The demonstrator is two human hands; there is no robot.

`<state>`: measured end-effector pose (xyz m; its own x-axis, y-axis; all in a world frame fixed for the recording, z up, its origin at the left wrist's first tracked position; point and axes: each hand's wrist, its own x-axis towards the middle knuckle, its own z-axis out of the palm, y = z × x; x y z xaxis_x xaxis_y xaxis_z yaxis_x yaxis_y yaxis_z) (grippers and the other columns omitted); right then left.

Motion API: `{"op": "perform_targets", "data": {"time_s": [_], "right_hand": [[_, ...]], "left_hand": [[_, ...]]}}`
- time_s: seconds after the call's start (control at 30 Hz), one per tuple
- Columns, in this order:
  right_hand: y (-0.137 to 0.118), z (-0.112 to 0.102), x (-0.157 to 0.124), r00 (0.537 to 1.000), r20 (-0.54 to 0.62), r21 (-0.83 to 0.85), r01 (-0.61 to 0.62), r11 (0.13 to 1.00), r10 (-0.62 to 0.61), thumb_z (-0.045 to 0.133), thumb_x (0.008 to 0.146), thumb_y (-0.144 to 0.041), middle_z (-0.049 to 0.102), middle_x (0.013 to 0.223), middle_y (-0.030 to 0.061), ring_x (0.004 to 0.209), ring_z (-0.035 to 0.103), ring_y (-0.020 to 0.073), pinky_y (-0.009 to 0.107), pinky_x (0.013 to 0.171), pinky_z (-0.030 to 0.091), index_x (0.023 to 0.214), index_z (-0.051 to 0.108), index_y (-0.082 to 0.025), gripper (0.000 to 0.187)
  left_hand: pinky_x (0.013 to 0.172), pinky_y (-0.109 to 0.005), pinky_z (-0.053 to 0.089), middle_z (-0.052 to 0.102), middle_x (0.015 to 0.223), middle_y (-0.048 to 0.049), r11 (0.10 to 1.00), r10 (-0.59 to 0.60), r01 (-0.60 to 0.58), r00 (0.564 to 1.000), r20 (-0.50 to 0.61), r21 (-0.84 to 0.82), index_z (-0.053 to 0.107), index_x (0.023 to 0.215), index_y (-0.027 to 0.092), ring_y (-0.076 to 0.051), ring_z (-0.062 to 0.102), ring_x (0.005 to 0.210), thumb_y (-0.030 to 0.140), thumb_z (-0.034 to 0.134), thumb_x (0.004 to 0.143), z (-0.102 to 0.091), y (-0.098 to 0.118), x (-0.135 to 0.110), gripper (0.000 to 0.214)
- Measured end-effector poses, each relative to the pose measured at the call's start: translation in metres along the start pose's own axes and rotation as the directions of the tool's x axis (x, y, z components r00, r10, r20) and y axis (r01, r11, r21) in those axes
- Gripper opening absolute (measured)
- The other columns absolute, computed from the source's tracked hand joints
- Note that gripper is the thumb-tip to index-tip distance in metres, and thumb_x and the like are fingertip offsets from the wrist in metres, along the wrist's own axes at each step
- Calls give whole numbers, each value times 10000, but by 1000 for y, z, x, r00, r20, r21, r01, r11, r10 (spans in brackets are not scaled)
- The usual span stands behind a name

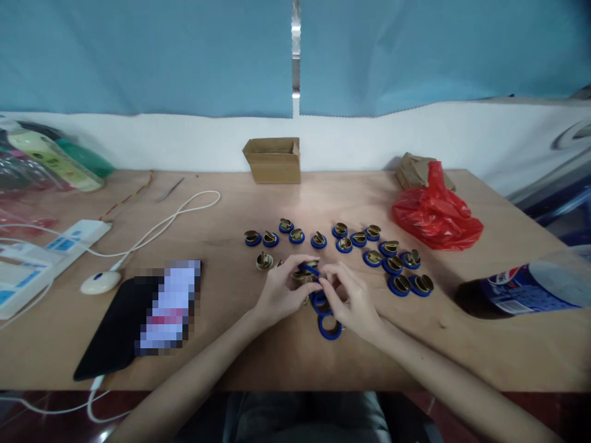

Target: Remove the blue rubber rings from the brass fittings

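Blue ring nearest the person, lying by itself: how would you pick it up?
I'd pinch its near rim from above, one fingertip in the hole, one outside. The blue ring lies flat on the table, its middle open, and the right hand crowds its far edge.

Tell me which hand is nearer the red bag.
Right. The red bag lies up and right of the right hand; the left hand is farther left, beside it.

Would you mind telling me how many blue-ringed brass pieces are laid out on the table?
15 blue-ringed brass pieces: five at left, four in the middle, six at right by the red bag. The left hand and right hand may hide more.
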<state>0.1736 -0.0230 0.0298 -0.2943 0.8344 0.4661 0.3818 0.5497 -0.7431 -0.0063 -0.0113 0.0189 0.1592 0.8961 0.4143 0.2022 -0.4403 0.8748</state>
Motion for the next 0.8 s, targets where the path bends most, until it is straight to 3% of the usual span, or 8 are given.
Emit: {"op": "perform_targets", "data": {"time_s": [0.1,0.2,0.4,0.5,0.63,0.8], "right_hand": [[-2,-6,4,999,-29,34,-26,999,27,503,987,-198,578,865,18,755,572,162,296,695,470,1153,571,-233,182],[-1,-10,8,986,-50,172,-145,974,156,506,995,-265,572,845,9,720,568,152,281,644,468,1153,558,-236,168],[5,-10,15,929,201,411,-368,834,310,573,952,-445,523,726,-28,601,530,129,271,565,469,1034,594,-224,237],[5,-10,17,905,234,469,-426,774,356,622,907,-514,514,701,-45,565,525,118,264,541,479,1003,586,-228,303],[4,-13,19,866,301,505,-500,703,399,681,850,-561,535,691,-50,547,528,103,252,539,485,915,574,-215,369],[3,-17,20,835,401,511,-546,664,377,704,834,-564,542,676,-50,552,530,88,231,539,463,832,573,-191,396]], "left_hand": [[895,-275,602,733,1134,-67,994,-54,53,998,-9,-93,616,1174,211,-178,733,1017,171,746,795,-1,-1,1,402],[911,-269,598,730,1154,-64,986,-78,81,997,25,-143,618,1190,222,-172,728,1048,165,690,842,-2,-2,-2,360],[948,-291,582,691,1230,-76,986,-49,70,990,134,-154,573,1279,246,-173,696,1112,177,599,921,-1,-5,-7,365],[959,-300,567,673,1205,-76,995,-22,31,996,84,-99,562,1282,248,-174,673,1122,196,590,938,-1,-4,-5,349],[887,-300,581,640,1142,-88,998,22,-22,1000,4,-51,629,1120,215,-182,647,1092,227,559,963,-4,0,-2,172],[872,-336,603,576,1262,-126,997,63,-60,995,77,-44,658,1100,210,-229,620,1182,296,672,906,-7,2,-1,213]]}}
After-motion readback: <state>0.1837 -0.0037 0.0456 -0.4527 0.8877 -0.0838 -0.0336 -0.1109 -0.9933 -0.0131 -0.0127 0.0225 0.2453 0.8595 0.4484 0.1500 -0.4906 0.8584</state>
